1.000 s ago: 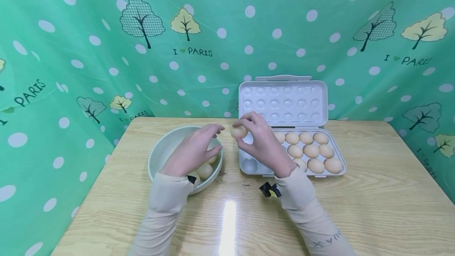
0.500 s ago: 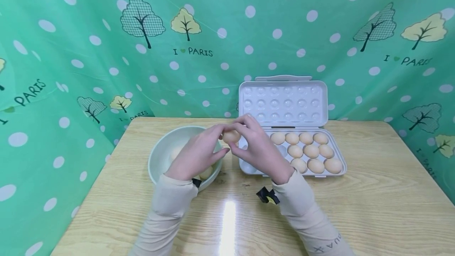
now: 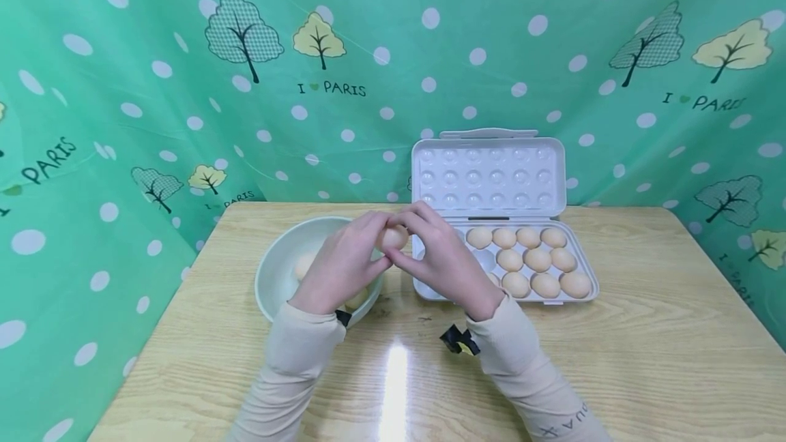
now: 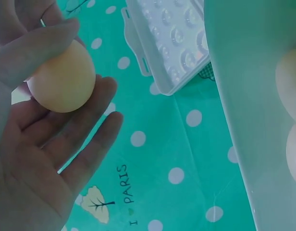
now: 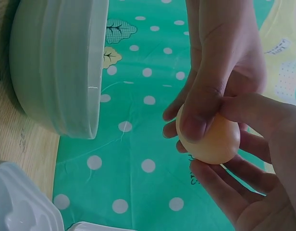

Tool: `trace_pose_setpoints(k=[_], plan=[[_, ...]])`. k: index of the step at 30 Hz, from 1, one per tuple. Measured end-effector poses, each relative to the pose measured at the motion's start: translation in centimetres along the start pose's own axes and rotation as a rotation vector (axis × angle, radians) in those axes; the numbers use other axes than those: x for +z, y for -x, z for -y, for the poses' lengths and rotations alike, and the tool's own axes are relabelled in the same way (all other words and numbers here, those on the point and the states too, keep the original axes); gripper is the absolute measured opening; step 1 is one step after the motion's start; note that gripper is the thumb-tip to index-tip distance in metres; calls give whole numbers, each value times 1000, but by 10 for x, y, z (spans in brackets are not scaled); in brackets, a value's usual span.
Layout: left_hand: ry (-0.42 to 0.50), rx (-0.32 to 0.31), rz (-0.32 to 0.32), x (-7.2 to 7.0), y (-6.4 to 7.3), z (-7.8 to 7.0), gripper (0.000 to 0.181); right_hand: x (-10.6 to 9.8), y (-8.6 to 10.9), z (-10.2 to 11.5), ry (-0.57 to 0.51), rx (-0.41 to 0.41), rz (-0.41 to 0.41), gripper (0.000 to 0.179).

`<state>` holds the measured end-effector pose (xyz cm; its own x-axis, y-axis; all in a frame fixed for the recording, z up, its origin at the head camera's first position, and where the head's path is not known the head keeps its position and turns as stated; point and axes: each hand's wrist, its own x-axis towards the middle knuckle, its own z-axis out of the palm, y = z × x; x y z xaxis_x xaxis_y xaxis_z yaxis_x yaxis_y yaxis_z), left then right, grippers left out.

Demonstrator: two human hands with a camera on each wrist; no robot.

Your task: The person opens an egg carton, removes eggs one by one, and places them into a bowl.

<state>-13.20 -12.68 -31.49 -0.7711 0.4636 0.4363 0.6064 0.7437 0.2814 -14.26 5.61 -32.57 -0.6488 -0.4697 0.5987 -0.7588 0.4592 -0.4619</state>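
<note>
Between both hands is one light brown egg (image 3: 393,238), above the gap between bowl and egg box. My left hand (image 3: 340,261) holds it from the left; in the right wrist view, the left thumb (image 5: 193,126) lies across the egg (image 5: 217,144). From the right, my right hand (image 3: 445,258) pinches the same egg between thumb and fingers. Under the left hand stands a pale green bowl (image 3: 265,275) with several eggs (image 3: 304,266), partly hidden by that hand. Beside it, an open plastic egg box (image 3: 489,145) carries rows of eggs (image 3: 538,260); the right hand covers its left part.
The wooden table (image 3: 651,333) extends right of the box and in front of both arms. A green dotted cloth (image 3: 362,149) hangs behind and to the left. The raised lid of the box stands close to that cloth.
The right hand has carried the egg left from over the box. The left hand has shifted slightly right to meet it, and its fingers now close on the egg too.
</note>
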Motion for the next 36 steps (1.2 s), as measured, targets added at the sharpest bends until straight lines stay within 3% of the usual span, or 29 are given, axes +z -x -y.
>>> trace_pose_setpoints(k=[11,24,36], plan=[[24,-22,-22,-1,0,1,40,-2,1,0,-16,55,23,29],[36,-21,-11,-2,0,2,41,-4,0,-2,0,62,21,26],[61,-113,-2,-12,5,16,44,-12,1,-14,75,124,-25,23]])
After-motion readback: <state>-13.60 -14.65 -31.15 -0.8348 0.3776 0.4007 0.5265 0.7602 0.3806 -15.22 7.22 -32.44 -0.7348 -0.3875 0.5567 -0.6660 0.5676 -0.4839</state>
